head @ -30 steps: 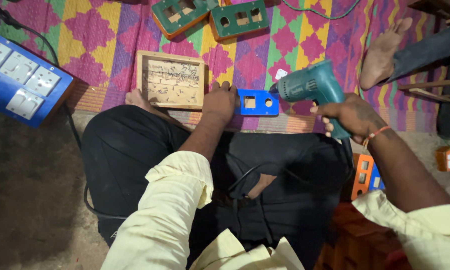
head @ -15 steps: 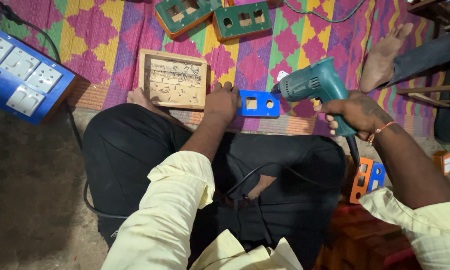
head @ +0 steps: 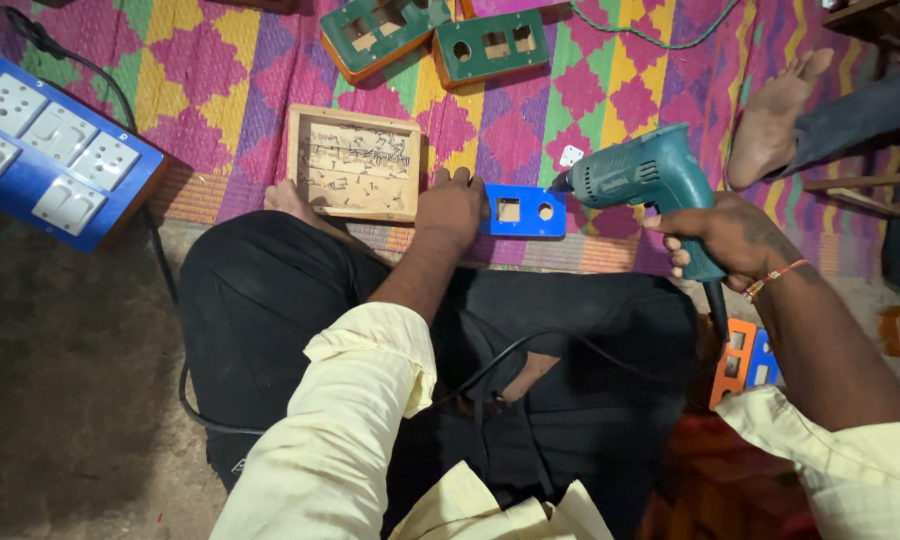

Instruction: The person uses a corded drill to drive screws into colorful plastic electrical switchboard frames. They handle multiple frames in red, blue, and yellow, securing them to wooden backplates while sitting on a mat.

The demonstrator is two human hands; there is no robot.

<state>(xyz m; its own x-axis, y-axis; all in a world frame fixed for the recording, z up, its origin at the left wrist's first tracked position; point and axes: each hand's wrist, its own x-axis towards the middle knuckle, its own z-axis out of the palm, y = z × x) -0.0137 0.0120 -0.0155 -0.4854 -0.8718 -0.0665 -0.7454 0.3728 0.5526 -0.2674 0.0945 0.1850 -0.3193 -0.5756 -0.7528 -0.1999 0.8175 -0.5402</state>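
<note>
Two hands work here: the left hand (head: pixel 452 208) presses flat on the blue plate (head: pixel 523 211), its length running rightward toward the drill (head: pixel 642 178) clenched in the right hand (head: pixel 722 233).

The blue plate (head: pixel 523 212) is hemmed in: the left hand (head: pixel 450 207) is pressed at its left end, the teal drill (head: pixel 642 178) is held just to its right. Farther out, open mat (head: pixel 220 90) is bounded by two green boxes (head: pixel 440 38). The wooden tray (head: pixel 357 163) blocks the left; a bare foot (head: pixel 770 118) blocks the far right.
</note>
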